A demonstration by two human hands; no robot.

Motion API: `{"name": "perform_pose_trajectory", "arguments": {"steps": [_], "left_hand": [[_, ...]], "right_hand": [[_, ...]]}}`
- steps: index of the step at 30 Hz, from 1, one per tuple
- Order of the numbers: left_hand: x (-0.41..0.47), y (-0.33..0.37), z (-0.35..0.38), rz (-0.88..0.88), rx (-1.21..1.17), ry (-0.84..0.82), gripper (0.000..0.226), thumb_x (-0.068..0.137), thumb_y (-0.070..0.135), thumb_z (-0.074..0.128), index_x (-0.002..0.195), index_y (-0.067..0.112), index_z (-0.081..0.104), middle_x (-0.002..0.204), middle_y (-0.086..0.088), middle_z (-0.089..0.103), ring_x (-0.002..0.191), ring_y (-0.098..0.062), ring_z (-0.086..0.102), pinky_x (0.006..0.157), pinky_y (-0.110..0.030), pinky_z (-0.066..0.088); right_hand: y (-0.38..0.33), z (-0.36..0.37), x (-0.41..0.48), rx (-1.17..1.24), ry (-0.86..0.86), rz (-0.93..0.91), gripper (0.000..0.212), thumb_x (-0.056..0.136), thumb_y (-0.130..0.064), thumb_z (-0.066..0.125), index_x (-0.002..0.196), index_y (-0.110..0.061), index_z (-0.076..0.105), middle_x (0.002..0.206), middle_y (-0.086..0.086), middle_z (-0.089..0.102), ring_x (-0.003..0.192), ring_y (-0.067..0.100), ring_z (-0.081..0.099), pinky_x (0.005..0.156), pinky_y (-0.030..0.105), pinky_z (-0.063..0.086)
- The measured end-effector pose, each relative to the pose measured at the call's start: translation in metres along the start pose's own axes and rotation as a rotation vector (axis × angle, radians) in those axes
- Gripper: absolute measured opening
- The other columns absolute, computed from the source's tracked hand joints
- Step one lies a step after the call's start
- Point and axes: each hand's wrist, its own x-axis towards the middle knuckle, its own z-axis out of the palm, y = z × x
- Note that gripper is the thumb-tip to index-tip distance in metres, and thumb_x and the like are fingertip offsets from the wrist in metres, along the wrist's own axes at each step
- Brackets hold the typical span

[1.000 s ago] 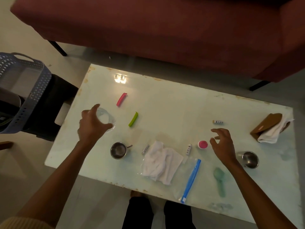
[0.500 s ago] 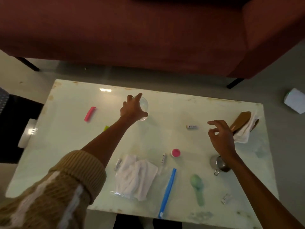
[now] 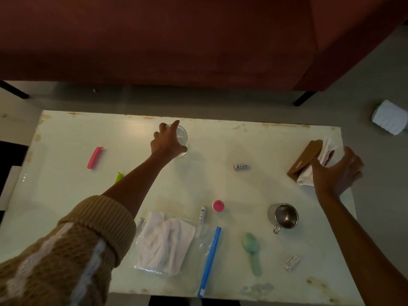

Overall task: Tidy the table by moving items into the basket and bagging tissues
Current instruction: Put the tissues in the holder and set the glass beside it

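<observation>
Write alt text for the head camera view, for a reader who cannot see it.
A person's left hand grips a clear glass near the far edge of a pale table, while the right hand reaches onto white tissues by a brown holder. Nearer lie a zip bag, a steel cup and a green spoon.

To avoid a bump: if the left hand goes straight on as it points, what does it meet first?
Left hand, gripping a clear cup, looks free to the white table's far edge; beyond, perhaps the dark red sofa.

left hand [image 3: 167, 143] grips glass [image 3: 182, 135]; right hand [image 3: 337, 173] touches tissues [image 3: 327, 148].
</observation>
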Motion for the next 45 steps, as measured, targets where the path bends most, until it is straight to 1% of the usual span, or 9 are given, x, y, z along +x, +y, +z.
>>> {"name": "perform_pose_trajectory", "arguments": {"steps": [5, 12, 17, 21, 29, 32, 39, 42, 45], "left_hand": [[0.002, 0.000, 0.002, -0.009, 0.006, 0.008, 0.091, 0.071, 0.035, 0.077, 0.145, 0.026, 0.024, 0.144, -0.013, 0.032, 0.128, -0.037, 0.039, 0.098, -0.051, 0.043], [-0.009, -0.012, 0.012, 0.002, -0.217, 0.091, 0.115, 0.066, 0.044, 0.079, 0.149, 0.022, 0.002, 0.154, -0.009, 0.018, 0.137, -0.034, 0.029, 0.103, -0.053, 0.038], [-0.011, -0.032, 0.009, -0.050, -0.449, 0.062, 0.116, 0.067, 0.041, 0.079, 0.149, 0.018, -0.001, 0.153, -0.008, 0.024, 0.138, -0.030, 0.029, 0.110, -0.046, 0.031], [-0.011, -0.038, 0.008, -0.001, -0.527, 0.004, 0.109, 0.070, 0.034, 0.079, 0.149, 0.018, 0.007, 0.151, -0.007, 0.029, 0.137, -0.026, 0.032, 0.109, -0.040, 0.033], [-0.012, -0.040, 0.006, 0.085, -0.393, 0.040, 0.089, 0.077, 0.034, 0.073, 0.146, 0.014, 0.021, 0.146, -0.009, 0.038, 0.133, -0.025, 0.038, 0.107, -0.038, 0.037], [-0.010, -0.040, 0.009, 0.074, -0.374, 0.054, 0.087, 0.076, 0.038, 0.072, 0.145, 0.018, 0.024, 0.146, -0.005, 0.040, 0.132, -0.024, 0.041, 0.106, -0.038, 0.039], [-0.010, -0.042, 0.011, 0.045, -0.359, 0.071, 0.085, 0.077, 0.043, 0.070, 0.145, 0.023, 0.023, 0.148, -0.001, 0.037, 0.132, -0.023, 0.040, 0.106, -0.039, 0.039], [-0.011, -0.043, 0.011, 0.047, -0.345, 0.081, 0.086, 0.077, 0.044, 0.069, 0.145, 0.023, 0.023, 0.148, -0.002, 0.038, 0.132, -0.023, 0.041, 0.106, -0.039, 0.039], [-0.011, -0.044, 0.011, 0.053, -0.345, 0.094, 0.085, 0.077, 0.045, 0.069, 0.145, 0.023, 0.023, 0.148, -0.002, 0.038, 0.132, -0.023, 0.041, 0.106, -0.039, 0.039]], "right_hand": [[0.001, 0.018, 0.006, 0.229, -0.272, 0.189, 0.087, 0.077, -0.029, 0.073, 0.146, -0.017, 0.021, 0.147, 0.017, 0.035, 0.133, 0.040, 0.035, 0.105, 0.052, 0.036], [-0.002, 0.035, 0.000, 0.143, -0.269, 0.258, 0.078, 0.085, -0.018, 0.064, 0.147, -0.021, 0.017, 0.141, 0.022, 0.041, 0.126, 0.044, 0.044, 0.101, 0.055, 0.040], [-0.023, 0.035, -0.017, 0.126, -0.200, 0.063, 0.074, 0.087, -0.026, 0.062, 0.147, -0.017, 0.019, 0.144, 0.019, 0.040, 0.131, 0.039, 0.040, 0.105, 0.051, 0.034], [-0.066, 0.049, -0.046, 0.164, -0.252, -0.033, 0.074, 0.085, -0.028, 0.064, 0.146, -0.023, 0.023, 0.138, 0.015, 0.049, 0.125, 0.037, 0.048, 0.102, 0.052, 0.041], [-0.132, 0.091, -0.124, 0.107, -0.455, -0.190, 0.064, 0.092, -0.042, 0.050, 0.146, -0.019, 0.023, 0.146, 0.007, 0.041, 0.129, 0.028, 0.046, 0.107, 0.040, 0.037], [-0.147, 0.106, -0.141, 0.027, -0.542, -0.245, 0.062, 0.094, -0.045, 0.040, 0.147, -0.019, 0.019, 0.149, 0.006, 0.035, 0.133, 0.027, 0.041, 0.112, 0.042, 0.030], [-0.150, 0.121, -0.160, -0.232, -0.453, -0.434, 0.069, 0.095, -0.047, 0.039, 0.149, -0.021, 0.005, 0.154, 0.006, 0.022, 0.139, 0.025, 0.031, 0.114, 0.043, 0.022], [-0.147, 0.122, -0.159, -0.050, -0.549, -0.359, 0.067, 0.094, -0.032, 0.049, 0.147, -0.031, 0.008, 0.141, 0.012, 0.041, 0.121, 0.038, 0.047, 0.097, 0.052, 0.042], [-0.149, 0.121, -0.160, 0.076, -0.564, -0.324, 0.068, 0.091, -0.022, 0.051, 0.144, -0.035, 0.011, 0.130, 0.014, 0.048, 0.106, 0.041, 0.053, 0.082, 0.050, 0.048]]}}
